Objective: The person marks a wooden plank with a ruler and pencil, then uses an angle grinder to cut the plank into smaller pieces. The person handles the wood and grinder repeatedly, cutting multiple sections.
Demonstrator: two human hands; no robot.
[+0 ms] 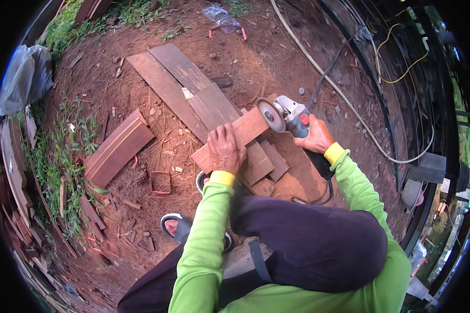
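Observation:
My right hand (315, 136) is wrapped round the body of an angle grinder (294, 113). The grinder's round disc (271, 115) stands on edge against the far right end of a short reddish wooden board (250, 127). My left hand (225, 148) grips the near part of that board, fingers laid over its top and the thumb out of sight. Beneath it, longer brown planks (167, 99) and shorter offcuts (258, 163) lie overlapping on the ground. Whether the disc is spinning cannot be made out.
A black cord (326, 194) loops from the grinder near my knee (318, 240). A pale hose (344, 101) curves across the dirt at right. Stacked boards (119, 148) lie at left beside grass. A clear plastic bag (25, 78) stands far left, and grey blocks (428, 167) sit far right.

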